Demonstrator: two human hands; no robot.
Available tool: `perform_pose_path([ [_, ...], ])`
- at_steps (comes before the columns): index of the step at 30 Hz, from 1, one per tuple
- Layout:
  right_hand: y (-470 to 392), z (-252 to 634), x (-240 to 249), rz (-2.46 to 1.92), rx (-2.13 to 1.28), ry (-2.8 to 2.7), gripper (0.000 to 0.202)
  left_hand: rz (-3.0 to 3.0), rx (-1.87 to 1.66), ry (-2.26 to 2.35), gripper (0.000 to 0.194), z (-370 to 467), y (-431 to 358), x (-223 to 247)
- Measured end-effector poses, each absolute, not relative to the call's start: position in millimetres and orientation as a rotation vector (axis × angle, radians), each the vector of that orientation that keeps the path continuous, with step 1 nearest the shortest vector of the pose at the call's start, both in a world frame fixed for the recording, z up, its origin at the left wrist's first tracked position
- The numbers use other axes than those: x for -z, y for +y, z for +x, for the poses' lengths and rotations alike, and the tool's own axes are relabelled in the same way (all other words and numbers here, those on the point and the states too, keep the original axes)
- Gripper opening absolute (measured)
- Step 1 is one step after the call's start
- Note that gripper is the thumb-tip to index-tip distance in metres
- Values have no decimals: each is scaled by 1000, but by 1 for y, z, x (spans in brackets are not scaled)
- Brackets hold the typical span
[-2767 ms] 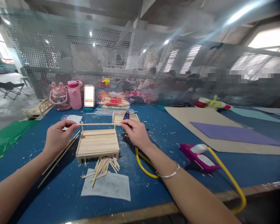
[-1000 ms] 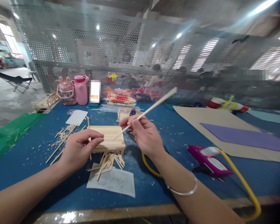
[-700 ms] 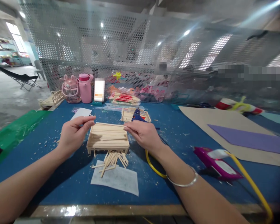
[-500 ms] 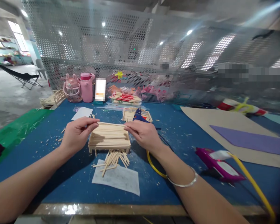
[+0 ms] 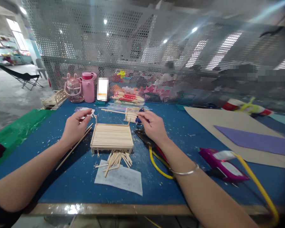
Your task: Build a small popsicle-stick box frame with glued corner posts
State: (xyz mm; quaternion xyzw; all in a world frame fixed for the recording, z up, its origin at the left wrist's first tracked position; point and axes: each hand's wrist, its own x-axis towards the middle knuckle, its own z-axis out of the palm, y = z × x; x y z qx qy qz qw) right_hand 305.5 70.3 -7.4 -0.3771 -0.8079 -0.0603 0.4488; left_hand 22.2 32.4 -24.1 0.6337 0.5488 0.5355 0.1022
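Note:
A small slatted wooden frame (image 5: pixel 112 136) with two short upright posts at its back corners stands on the blue table. To its left, my left hand (image 5: pixel 75 126) is raised, thumb and index finger slightly apart with nothing between them. My right hand (image 5: pixel 155 126), right of the frame, pinches one end of a thin wooden stick (image 5: pixel 112 110) that points left. Long sticks (image 5: pixel 73 148) lie beneath my left hand. In front of the frame, short sticks (image 5: pixel 117 161) are heaped partly on a white sheet (image 5: pixel 123 182).
Near my right hand are dark-handled pliers (image 5: pixel 143 136) and a yellow cord (image 5: pixel 156 167). A purple device (image 5: pixel 224 166) sits at right, beside brown card (image 5: pixel 204 122) and a purple sheet (image 5: pixel 254 139). Pink bottles (image 5: pixel 88 88) and a bright phone (image 5: pixel 102 89) stand at the back.
My hands have moved apart and up, off the back edge of the wooden frame. The stick between them has left my left fingers and now hangs from my right hand, farther back.

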Motion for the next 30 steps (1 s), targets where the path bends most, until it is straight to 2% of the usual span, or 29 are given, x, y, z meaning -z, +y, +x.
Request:
perform_pose_path([
  [10, 80, 301, 12, -922, 109, -2053, 18, 2085, -1411, 1668, 43, 25, 32, 34],
  [18, 78, 299, 11, -896, 134, -2059, 17, 2130, -1385, 1704, 36, 26, 33, 35],
  [30, 75, 296, 12, -869, 109, -2061, 20, 2161, -1312, 1679, 41, 27, 32, 36],
])
